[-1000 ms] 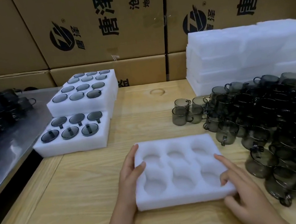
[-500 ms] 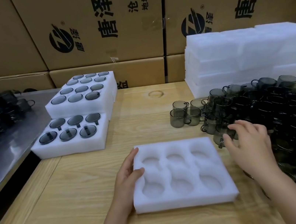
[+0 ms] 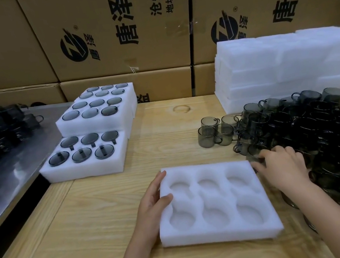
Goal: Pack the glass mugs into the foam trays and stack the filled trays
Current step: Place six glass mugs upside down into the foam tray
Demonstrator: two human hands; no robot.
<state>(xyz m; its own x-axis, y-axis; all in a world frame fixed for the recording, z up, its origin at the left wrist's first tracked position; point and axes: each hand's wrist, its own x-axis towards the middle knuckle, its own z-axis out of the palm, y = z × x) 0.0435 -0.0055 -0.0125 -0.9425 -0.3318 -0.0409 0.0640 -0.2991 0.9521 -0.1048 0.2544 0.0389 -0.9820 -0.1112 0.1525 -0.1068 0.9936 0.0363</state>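
partly blurred, right hand [image 3: 282, 169] over dark glass mugs [image 3: 328, 123], grasp unclear

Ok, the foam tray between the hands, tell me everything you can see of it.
The foam tray is white and soft-looking, rectangular, with six round pockets in two rows of three, all empty. It lies flat on the wooden table, front and centre. The left hand rests against its left edge, thumb on the top face. The right hand is by its far right corner, at the mug pile; contact there is unclear.
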